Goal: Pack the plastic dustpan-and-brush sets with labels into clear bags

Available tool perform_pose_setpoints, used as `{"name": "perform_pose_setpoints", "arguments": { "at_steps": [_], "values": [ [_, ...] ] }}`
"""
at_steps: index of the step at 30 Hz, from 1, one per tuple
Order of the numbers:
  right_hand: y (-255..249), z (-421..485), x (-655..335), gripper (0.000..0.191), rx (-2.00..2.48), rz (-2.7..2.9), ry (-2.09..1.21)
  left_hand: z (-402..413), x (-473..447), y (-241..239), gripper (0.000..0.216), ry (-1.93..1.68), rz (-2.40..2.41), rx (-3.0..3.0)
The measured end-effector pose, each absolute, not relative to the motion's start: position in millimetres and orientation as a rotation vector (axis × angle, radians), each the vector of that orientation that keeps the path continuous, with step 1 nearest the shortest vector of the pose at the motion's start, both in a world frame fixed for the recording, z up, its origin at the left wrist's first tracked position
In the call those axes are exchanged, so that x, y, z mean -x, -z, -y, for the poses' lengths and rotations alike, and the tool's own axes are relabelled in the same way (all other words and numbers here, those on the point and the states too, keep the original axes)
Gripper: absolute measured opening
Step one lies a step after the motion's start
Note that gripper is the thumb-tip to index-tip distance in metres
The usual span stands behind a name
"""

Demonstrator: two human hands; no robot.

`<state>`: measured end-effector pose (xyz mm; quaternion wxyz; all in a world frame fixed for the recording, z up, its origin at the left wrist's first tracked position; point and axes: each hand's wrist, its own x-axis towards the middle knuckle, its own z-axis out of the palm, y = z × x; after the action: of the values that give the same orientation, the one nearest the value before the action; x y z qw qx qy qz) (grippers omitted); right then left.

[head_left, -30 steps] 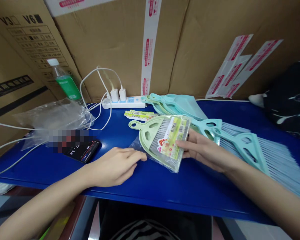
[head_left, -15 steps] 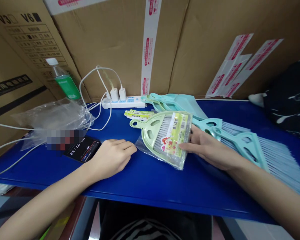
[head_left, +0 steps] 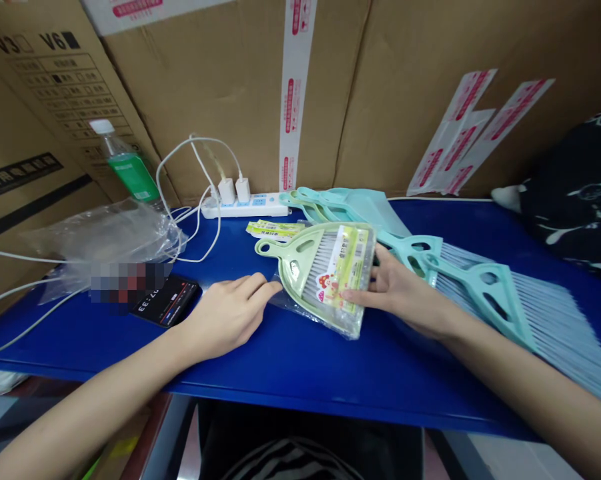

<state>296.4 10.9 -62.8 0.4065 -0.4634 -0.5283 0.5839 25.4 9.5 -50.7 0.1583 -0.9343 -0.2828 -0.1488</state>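
My right hand (head_left: 405,283) grips the right side of a light green dustpan and brush set (head_left: 295,270), thumb on its front. The set is in clear plastic wrap with a yellow-and-white label. My left hand (head_left: 237,310) is closed, fingers curled, beside the wrap's lower left edge. Whether its fingertips pinch the plastic is hidden. Behind my right hand lie turquoise brushes (head_left: 495,303) with pale grey-blue bristles. Turquoise dustpans (head_left: 367,207) are stacked farther back.
A phone (head_left: 167,300) showing a timer lies left of my left hand. Clear plastic bags (head_left: 105,233), white cables and a power strip (head_left: 250,205) occupy the back left, near a green-labelled bottle (head_left: 130,170). Cardboard boxes (head_left: 230,87) wall the back of the blue table (head_left: 300,373).
The wrapped dustpan set and my right hand have shifted slightly left. My left hand has moved a little to the right and up, its fingertips now at the wrap's edge.
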Motion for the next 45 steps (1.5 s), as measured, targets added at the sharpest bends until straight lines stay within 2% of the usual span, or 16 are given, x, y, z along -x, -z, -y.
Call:
{"name": "perform_pose_setpoints", "arguments": {
  "at_steps": [4,8,11,15,20,23,27,32,45],
  "values": [
    [66,-9,-292,0.127,1.063,1.354,-1.532,-4,-31,49,0.030,0.448,0.588,2.778],
    [72,-4,-289,0.145,1.030,1.378,-1.591,2,-38,52,0.038,0.316,0.391,2.843],
    [75,-2,-287,0.146,1.027,1.404,-1.566,3,-42,56,0.038,0.304,0.335,2.846],
    [74,-1,-284,0.134,0.974,1.469,-1.498,1,-44,60,0.034,0.408,0.328,2.831],
    [74,-4,-285,0.073,1.120,1.630,-1.498,-1,-44,61,0.029,0.437,0.321,2.809],
    [74,-6,-287,0.059,1.158,1.643,-1.485,-1,-44,62,0.027,0.448,0.313,2.791],
    [74,-6,-285,0.056,1.112,1.638,-1.503,-1,-44,64,0.022,0.513,0.288,2.791],
    [73,-6,-283,0.063,1.069,1.587,-1.552,1,-44,63,0.024,0.574,0.244,2.778],
    [70,1,-279,0.071,0.976,1.632,-1.517,7,-45,64,0.024,0.515,0.169,2.752]
  ]
}}
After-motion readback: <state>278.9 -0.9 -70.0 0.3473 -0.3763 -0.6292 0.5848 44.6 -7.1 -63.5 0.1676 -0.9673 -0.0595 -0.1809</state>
